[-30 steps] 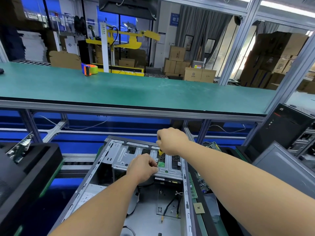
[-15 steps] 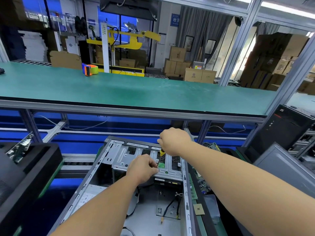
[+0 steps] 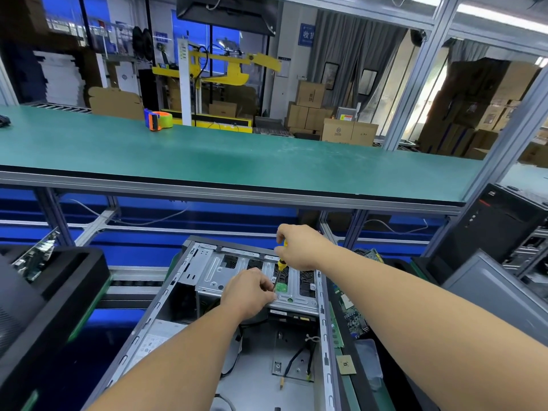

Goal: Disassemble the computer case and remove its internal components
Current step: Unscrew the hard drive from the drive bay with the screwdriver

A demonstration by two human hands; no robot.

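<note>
Beyond the near rail, one long green surface [image 3: 237, 161] carries a single tape dispenser [image 3: 157, 119]. Below it, one open computer case [image 3: 189, 295] lies on its side with its silver drive cage [image 3: 237, 269] at the far end. One black tower [image 3: 492, 223] stands to the right, and loose circuit boards [image 3: 353, 315] lie beside the case. Two hands work over the cage: the right hand [image 3: 301, 247] grips one yellow-handled screwdriver [image 3: 281, 264], while the left hand [image 3: 247, 292], fingers curled, pinches its shaft just above the cage.
</note>
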